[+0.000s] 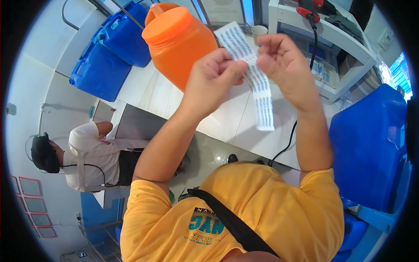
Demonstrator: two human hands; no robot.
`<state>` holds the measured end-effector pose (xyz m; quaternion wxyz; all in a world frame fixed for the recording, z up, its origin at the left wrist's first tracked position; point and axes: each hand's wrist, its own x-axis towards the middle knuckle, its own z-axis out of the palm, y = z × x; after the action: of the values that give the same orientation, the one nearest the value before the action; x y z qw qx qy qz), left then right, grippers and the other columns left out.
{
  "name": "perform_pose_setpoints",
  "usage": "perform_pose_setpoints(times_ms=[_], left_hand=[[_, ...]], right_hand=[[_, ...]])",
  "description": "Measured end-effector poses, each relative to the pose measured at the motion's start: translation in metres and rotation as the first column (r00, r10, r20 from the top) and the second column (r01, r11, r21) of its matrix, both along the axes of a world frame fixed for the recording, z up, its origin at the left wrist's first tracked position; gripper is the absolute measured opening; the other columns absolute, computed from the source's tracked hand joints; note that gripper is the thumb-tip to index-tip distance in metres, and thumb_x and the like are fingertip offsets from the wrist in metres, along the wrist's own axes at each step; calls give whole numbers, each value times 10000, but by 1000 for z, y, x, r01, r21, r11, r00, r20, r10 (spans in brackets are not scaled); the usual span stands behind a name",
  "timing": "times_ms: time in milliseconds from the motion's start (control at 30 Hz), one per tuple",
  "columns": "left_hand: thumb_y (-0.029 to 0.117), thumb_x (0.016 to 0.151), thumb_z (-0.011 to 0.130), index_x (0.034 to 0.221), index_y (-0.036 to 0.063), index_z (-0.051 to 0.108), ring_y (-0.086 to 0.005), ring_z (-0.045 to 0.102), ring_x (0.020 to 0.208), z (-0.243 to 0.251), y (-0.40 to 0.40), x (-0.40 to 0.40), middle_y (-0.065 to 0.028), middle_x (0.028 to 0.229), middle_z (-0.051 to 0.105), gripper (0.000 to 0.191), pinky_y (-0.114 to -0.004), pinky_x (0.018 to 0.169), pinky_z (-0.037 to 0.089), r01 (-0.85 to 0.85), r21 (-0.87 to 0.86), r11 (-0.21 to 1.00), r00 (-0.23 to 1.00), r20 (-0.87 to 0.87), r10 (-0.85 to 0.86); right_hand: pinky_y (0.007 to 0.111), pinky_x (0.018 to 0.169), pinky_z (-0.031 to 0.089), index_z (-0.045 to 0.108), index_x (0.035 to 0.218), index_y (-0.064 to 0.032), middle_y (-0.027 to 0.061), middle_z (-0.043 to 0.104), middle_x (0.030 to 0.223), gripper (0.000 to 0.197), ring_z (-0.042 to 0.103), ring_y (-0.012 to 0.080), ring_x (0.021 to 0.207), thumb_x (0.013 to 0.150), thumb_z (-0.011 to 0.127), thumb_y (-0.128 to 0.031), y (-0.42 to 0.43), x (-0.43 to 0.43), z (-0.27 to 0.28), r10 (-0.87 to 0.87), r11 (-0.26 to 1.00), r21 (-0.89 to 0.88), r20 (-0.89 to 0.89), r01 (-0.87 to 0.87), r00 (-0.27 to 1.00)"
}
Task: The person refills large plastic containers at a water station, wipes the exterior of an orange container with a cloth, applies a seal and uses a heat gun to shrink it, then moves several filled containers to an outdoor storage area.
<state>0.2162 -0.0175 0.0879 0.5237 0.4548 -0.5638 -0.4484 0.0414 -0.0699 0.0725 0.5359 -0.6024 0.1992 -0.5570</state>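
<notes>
A long white strip of printed paper or film [262, 80], with rows of blue marks and cross folds or seams, hangs over the tiled counter. My left hand [214, 77] pinches it near its middle between thumb and fingers. Close by on the other side, my right hand [283, 64] is raised with its fingers spread and slightly curled. The right thumb lies at the strip's edge; whether it touches cannot be told. Behind my left hand stands an orange plastic jug [180, 42] with a screw lid.
Blue plastic jerrycans [101, 70] stand at the left on the white tiled counter [226, 126]. A paper cup [259, 31] is behind my right hand, near a white shelf frame [352, 52]. A black cable [288, 144] crosses the counter. A large blue container [366, 147] is at the right. Another person [95, 157] stands at the left.
</notes>
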Motion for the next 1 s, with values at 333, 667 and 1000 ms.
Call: perform_pose_setpoints(times_ms=[333,667,1000], left_hand=[[-10,888,551,966,41,469,-87,566,878,-6,7,63,-69,1056,598,124,-223,746,461,-75,-276,958,995,49,92],[151,785,718,1384,14,422,-192,549,1114,127,-6,164,-112,1225,566,682,-349,1008,402,296,-438,849,596,779,194],[302,881,583,997,33,625,-131,565,899,121,-66,216,-16,922,608,296,-280,875,442,198,-109,974,638,769,-44]], right_hand=[[235,748,461,594,981,-18,1,631,888,255,564,64,837,897,703,-233,-18,15,5,372,927,54,-254,-371,893],[320,739,480,652,975,-25,100,687,888,435,626,211,791,889,620,-450,-71,52,186,-256,671,-528,-824,-521,506],[371,831,472,701,971,-14,137,693,923,571,619,234,885,935,509,-550,-167,154,102,4,834,-395,-693,-385,721]])
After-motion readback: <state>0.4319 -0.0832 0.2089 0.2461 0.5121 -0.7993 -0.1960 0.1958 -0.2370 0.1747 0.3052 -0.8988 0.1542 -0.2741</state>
